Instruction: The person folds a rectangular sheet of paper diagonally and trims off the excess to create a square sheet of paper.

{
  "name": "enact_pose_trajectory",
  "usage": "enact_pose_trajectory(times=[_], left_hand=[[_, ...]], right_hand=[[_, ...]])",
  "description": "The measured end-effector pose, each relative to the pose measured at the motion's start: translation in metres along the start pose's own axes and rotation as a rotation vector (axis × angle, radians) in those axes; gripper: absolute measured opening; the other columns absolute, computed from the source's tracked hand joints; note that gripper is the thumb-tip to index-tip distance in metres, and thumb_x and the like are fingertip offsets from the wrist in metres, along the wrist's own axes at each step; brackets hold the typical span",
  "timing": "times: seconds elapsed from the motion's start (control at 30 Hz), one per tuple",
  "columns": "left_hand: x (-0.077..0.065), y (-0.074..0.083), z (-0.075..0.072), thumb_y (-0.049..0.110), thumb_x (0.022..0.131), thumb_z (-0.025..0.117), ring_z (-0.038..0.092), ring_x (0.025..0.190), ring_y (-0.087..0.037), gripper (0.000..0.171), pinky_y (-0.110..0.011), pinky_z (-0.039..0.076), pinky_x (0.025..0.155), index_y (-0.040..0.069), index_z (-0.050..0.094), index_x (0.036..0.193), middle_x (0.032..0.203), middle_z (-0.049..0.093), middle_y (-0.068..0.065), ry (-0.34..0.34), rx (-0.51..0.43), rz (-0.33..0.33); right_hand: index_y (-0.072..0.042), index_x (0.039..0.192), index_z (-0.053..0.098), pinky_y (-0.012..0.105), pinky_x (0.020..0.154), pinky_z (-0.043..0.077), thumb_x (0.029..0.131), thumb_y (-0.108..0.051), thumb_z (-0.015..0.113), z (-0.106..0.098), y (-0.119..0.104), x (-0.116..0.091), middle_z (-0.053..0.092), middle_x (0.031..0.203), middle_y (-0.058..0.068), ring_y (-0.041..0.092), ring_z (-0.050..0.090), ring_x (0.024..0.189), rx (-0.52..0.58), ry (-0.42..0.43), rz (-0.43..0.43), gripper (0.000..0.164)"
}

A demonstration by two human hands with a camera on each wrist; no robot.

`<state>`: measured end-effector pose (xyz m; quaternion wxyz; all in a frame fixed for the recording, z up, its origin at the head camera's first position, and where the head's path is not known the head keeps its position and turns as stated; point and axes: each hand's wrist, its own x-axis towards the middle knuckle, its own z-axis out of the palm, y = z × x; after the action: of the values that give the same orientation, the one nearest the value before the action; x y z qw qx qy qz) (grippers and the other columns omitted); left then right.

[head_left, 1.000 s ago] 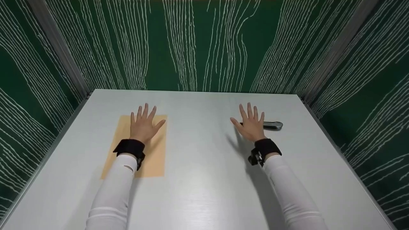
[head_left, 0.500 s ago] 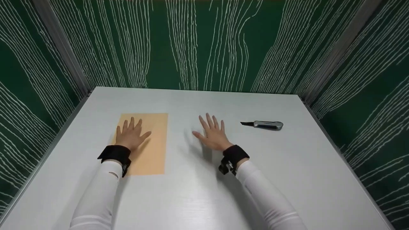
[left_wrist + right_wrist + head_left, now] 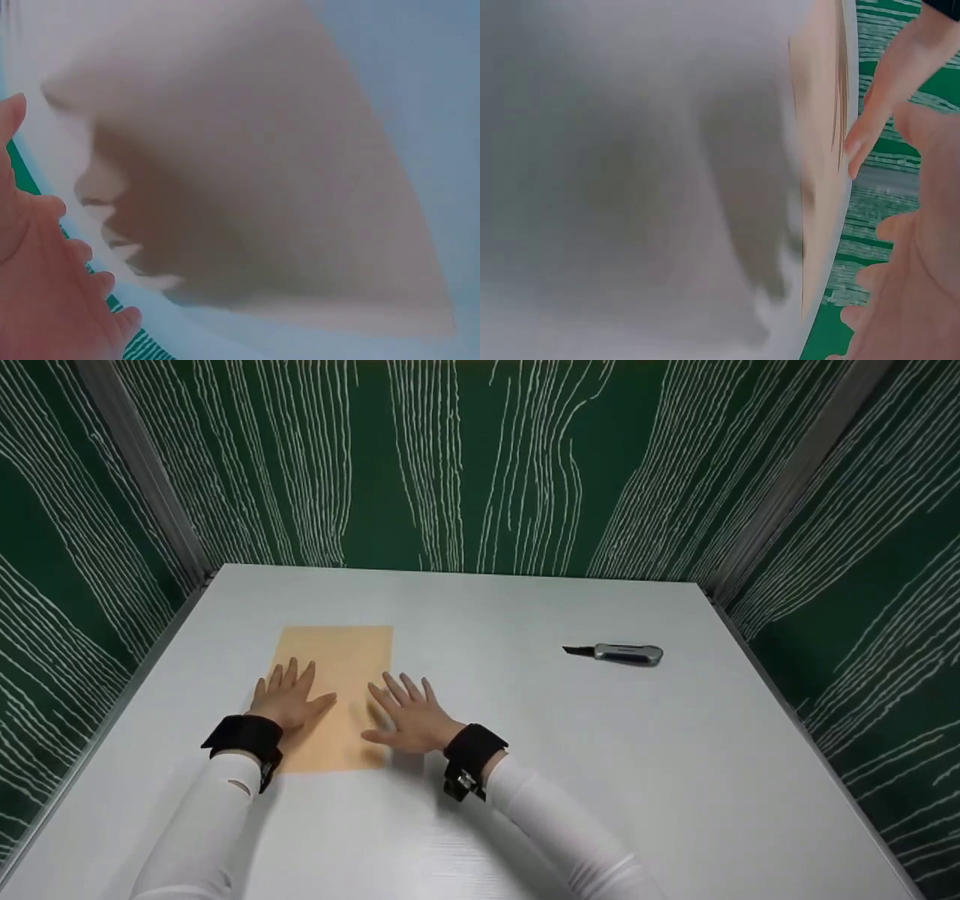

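Note:
A pale orange sheet of paper lies flat on the left part of the white table. Over its left edge is my left hand, fingers spread and holding nothing. My right hand reaches across the lower right edge of the sheet, fingers straight and apart. In the left wrist view a shadow falls on the paper, and the left hand appears raised off it. The right wrist view has the right hand beside the paper's edge; whether fingertips touch it I cannot tell.
A utility knife with a grey and black handle lies at the right of the table, its dark blade pointing left. Green walls with white wavy lines stand behind the table and along both sides.
My right hand has swept left, away from the knife, to the sheet's right edge, uncovering the knife. My left hand has shifted left and nearer to me. Paper and knife stay put.

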<state>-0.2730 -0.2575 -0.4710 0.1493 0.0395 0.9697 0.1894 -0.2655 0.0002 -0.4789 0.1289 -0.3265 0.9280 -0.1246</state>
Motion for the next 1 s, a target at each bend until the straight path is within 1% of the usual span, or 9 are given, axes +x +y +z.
enact_pose_trajectory(times=[0.1, 0.2, 0.4, 0.53, 0.63, 0.77, 0.93, 1.0], left_hand=[[0.000, -0.001, 0.003, 0.050, 0.107, 0.042, -0.009, 0.154, -0.059, 0.085, -0.073, -0.005, 0.124, -0.002, 0.006, 0.163, 0.167, -0.008, -0.036, -0.015, 0.002, -0.013], [0.001, -0.002, 0.007, 0.050, 0.107, 0.042, -0.008, 0.154, -0.059, 0.085, -0.072, -0.004, 0.124, -0.002, 0.006, 0.163, 0.167, -0.007, -0.035, -0.017, 0.002, -0.012], [0.006, 0.003, 0.014, 0.050, 0.107, 0.042, -0.008, 0.155, -0.058, 0.084, -0.071, -0.002, 0.126, 0.000, 0.007, 0.164, 0.168, -0.007, -0.034, -0.011, -0.009, 0.008], [0.009, 0.007, 0.018, 0.051, 0.107, 0.042, -0.006, 0.155, -0.058, 0.084, -0.071, 0.001, 0.126, 0.000, 0.008, 0.164, 0.168, -0.004, -0.034, 0.001, 0.005, 0.021], [0.008, 0.009, 0.020, 0.050, 0.107, 0.043, -0.004, 0.155, -0.058, 0.083, -0.071, 0.003, 0.126, -0.001, 0.010, 0.164, 0.168, -0.002, -0.035, 0.021, 0.008, 0.026], [0.005, 0.013, 0.022, 0.048, 0.107, 0.043, -0.003, 0.156, -0.057, 0.081, -0.070, 0.004, 0.127, -0.001, 0.011, 0.164, 0.169, 0.000, -0.034, 0.043, 0.015, 0.024], [0.003, 0.016, 0.025, 0.050, 0.107, 0.042, -0.004, 0.156, -0.056, 0.081, -0.069, 0.003, 0.127, 0.002, 0.011, 0.164, 0.169, -0.001, -0.032, 0.031, 0.022, 0.019], [0.004, 0.014, 0.028, 0.055, 0.106, 0.041, -0.003, 0.156, -0.057, 0.083, -0.069, 0.004, 0.127, 0.003, 0.012, 0.164, 0.169, -0.001, -0.033, 0.027, 0.033, 0.036]], right_hand=[[-0.023, 0.167, 0.008, 0.055, 0.133, 0.003, 0.102, -0.065, 0.043, 0.009, -0.011, 0.006, 0.001, 0.176, 0.007, 0.033, 0.001, 0.164, -0.034, -0.032, -0.024, 0.085], [-0.021, 0.167, 0.008, 0.051, 0.134, 0.005, 0.102, -0.064, 0.046, 0.016, -0.018, 0.010, 0.001, 0.176, 0.007, 0.032, 0.001, 0.164, -0.051, -0.062, -0.048, 0.087], [-0.018, 0.167, 0.007, 0.045, 0.134, 0.008, 0.102, -0.062, 0.047, 0.023, -0.021, 0.013, 0.000, 0.176, 0.008, 0.031, -0.001, 0.164, -0.053, -0.117, -0.062, 0.088], [-0.015, 0.167, 0.009, 0.044, 0.134, 0.013, 0.103, -0.061, 0.046, 0.025, -0.020, 0.014, 0.002, 0.176, 0.009, 0.031, 0.002, 0.164, -0.061, -0.113, -0.053, 0.086], [-0.014, 0.167, 0.013, 0.042, 0.134, 0.015, 0.104, -0.060, 0.046, 0.026, -0.019, 0.013, 0.006, 0.175, 0.009, 0.032, 0.006, 0.164, -0.084, -0.092, -0.046, 0.085], [-0.014, 0.166, 0.014, 0.041, 0.134, 0.015, 0.104, -0.061, 0.045, 0.029, -0.017, 0.012, 0.007, 0.175, 0.009, 0.031, 0.007, 0.164, -0.115, -0.083, -0.046, 0.084], [-0.017, 0.167, 0.012, 0.040, 0.134, 0.014, 0.104, -0.063, 0.042, 0.030, -0.010, 0.008, 0.005, 0.176, 0.007, 0.029, 0.005, 0.164, -0.128, -0.093, -0.046, 0.084], [-0.018, 0.167, 0.012, 0.041, 0.134, 0.014, 0.104, -0.063, 0.042, 0.028, -0.006, 0.004, 0.004, 0.176, 0.006, 0.028, 0.005, 0.164, -0.125, -0.100, -0.048, 0.083]])
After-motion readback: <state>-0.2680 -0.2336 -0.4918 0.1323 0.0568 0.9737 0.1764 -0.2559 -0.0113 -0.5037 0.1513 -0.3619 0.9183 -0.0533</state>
